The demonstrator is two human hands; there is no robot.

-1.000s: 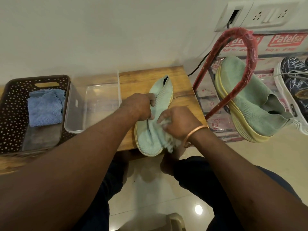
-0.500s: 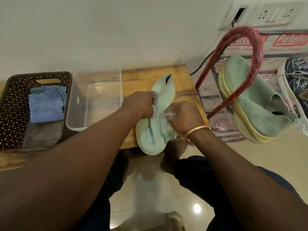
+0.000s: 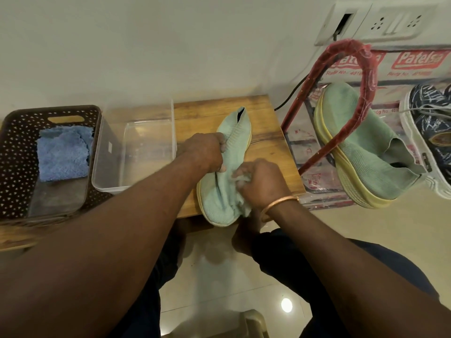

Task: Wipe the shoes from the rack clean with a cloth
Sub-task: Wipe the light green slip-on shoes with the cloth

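Where shoe (image 3: 212,203) lies, wooden table (image 3: 268,152) sits by cream wall (image 3: 146,45) (glossy tiles (image 3: 402,228) below).

Probably a home: a shoe rack (image 3: 369,69) right of the right grip (image 3: 263,184), wall sockets (image 3: 390,20) beyond, polished floor tiles (image 3: 415,228) beneath.

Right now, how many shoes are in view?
3: a green shoe on the wooden table, its match on the red rack, a dark patterned shoe at the right edge; more may be cropped.
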